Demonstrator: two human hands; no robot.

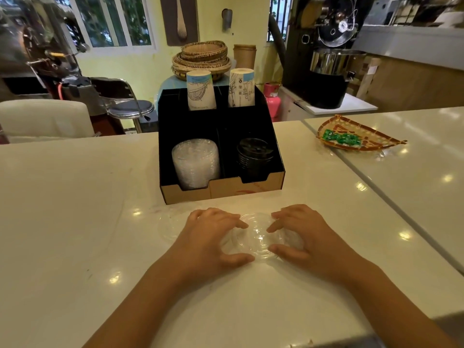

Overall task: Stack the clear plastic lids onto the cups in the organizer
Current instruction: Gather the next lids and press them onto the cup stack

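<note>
Both hands, left [213, 234] and right [301, 234], clasp the clear lids [258, 237] between curled fingers on the table [75, 209], just before the organizer [221, 190], open surface either side.

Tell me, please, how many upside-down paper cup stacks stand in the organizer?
2: one paper cup stack in the black organizer's back left slot, the other in the back right slot. Cups nested inside each stack cannot be counted.
</note>
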